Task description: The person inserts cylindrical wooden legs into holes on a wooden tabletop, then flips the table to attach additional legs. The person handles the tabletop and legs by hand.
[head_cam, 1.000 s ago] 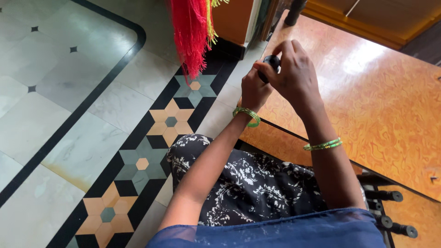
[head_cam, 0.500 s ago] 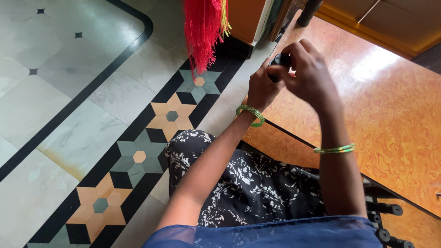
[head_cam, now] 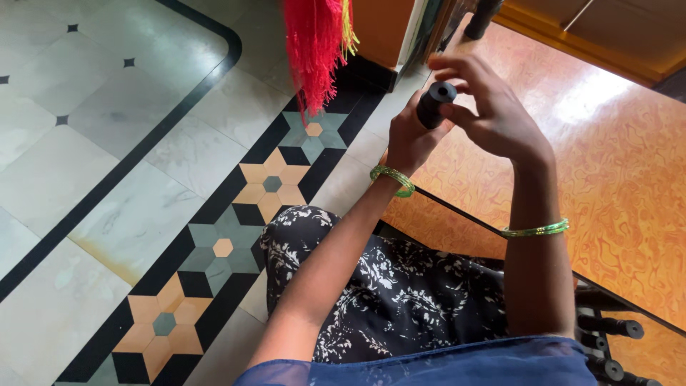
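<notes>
Black tube, short and hollow-ended, held up at about one o'clock of the view, above the edge of the glossy orange table. Gripped low down in the left hand, fingers wrapped and pressed around the lower body, open end pointing up and slightly toward two o'clock. Met at the top by the right hand, fingers spread and curved over the rim, thumb and forefinger touching or nearly touching the upper edge; not a firm pinch, as far as can be told. Nothing seen inside the bore, and nothing seen between the right fingertips, though part of the tube is hidden behind the left palm.

Judged as mid-handling: tube lifted clear of the table and steadied, work at the open end under way, not set down or let go yet. Whether anything has been fitted or taken off cannot be told.

Green bangles on both wrists. Black floral cloth over the lap at six o'clock. Red tassel hanging at eleven o'clock over the patterned floor. More black spools on a rack at four o'clock, well apart from the hands.
</notes>
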